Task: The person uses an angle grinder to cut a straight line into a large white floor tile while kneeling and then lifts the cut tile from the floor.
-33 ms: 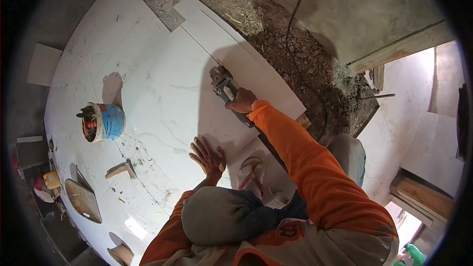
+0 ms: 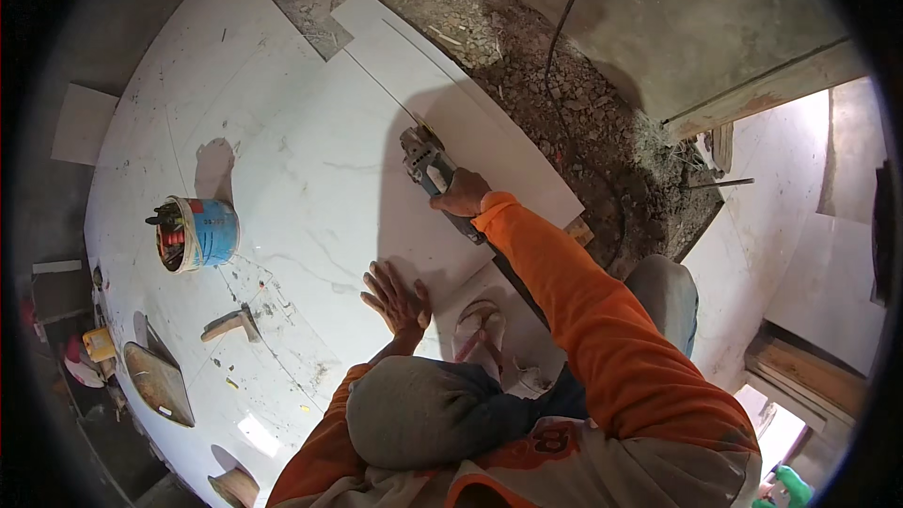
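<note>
My right hand (image 2: 461, 194) is wrapped around the body of a grey angle grinder (image 2: 425, 158). The grinder rests over a large white tile (image 2: 489, 165), its disc at the end of a thin dark line. From there the line runs straight toward a notch at the tile's far edge. My left hand (image 2: 397, 299) lies flat with fingers spread on the white surface, nearer to me and left of the grinder. It holds nothing. My shadow falls across the tile around the tool.
Rubble and soil (image 2: 564, 122) border the tile on the right, with a black cable (image 2: 555, 47) crossing them. To the left stand a blue bucket of tools (image 2: 216, 233), a hammer-like tool (image 2: 233, 322) and a shallow tray (image 2: 158, 384). My sandalled foot (image 2: 480, 329) is close by.
</note>
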`<state>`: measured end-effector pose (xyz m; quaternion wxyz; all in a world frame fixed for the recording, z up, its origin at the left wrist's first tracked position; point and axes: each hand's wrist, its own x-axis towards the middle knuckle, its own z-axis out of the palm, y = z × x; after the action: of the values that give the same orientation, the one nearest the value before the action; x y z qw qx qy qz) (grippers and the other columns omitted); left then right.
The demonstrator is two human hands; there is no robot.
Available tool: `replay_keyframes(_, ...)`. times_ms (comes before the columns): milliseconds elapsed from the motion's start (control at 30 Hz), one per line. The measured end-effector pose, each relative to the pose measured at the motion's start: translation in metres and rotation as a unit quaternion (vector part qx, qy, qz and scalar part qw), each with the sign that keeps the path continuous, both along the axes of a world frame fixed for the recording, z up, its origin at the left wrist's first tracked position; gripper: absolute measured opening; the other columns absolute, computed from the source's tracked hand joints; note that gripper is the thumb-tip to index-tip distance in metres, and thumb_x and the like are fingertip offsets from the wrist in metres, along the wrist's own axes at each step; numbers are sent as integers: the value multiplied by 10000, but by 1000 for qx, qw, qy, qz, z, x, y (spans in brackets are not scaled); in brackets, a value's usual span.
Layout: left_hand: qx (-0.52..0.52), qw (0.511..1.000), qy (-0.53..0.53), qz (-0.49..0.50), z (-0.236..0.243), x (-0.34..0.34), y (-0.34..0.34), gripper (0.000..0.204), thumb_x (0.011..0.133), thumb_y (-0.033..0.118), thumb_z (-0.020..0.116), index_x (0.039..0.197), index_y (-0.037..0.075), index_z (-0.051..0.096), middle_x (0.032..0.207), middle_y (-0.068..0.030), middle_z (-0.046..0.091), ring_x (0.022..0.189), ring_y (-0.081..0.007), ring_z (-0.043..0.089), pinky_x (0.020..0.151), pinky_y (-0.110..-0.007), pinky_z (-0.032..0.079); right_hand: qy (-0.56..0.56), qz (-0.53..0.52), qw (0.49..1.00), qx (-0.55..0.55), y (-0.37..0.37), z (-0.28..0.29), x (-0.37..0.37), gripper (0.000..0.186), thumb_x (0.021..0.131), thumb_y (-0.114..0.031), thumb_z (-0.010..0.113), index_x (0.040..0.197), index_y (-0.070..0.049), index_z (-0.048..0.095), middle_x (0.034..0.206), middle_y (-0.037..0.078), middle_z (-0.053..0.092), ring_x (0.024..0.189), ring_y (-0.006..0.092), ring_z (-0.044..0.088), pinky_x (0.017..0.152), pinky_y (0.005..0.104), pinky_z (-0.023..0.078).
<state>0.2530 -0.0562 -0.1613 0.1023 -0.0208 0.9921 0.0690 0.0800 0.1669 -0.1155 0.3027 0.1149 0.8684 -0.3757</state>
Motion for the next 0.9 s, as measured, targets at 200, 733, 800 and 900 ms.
replay_keyframes(200,-3,1000,-7,4,2,-1,0,779,905,402,436,1504,3,138,1568,-236,70,1435,-464,6,1107,-648,-9,-32,18,999,10,1,2,3,779,674,-461,754,1174,97,543,1176,242,616,1101,362,602,941,378,493)
replay_keyframes(733,-10,1000,4,-2,2,0,1,771,906,402,427,1505,7,144,1575,-220,55,1441,-450,5,1118,-631,-14,-3,2,1000,24,5,5,16,629,647,-431,771,1003,72,643,1031,246,671,979,354,660,859,380,535)
replay_keyframes(800,-14,1000,5,-3,0,1,0,771,906,403,426,1505,8,144,1575,-219,58,1441,-450,5,1118,-632,-14,-1,9,1000,18,5,6,18,633,647,-435,770,1004,71,642,1022,242,673,971,348,663,852,379,538)
replay_keyframes(900,-19,1000,2,-2,-1,0,2,770,906,404,426,1506,11,145,1575,-217,60,1442,-447,2,1118,-631,-14,11,4,999,42,6,3,22,634,656,-445,764,1005,70,639,1017,234,676,955,337,670,843,373,540)
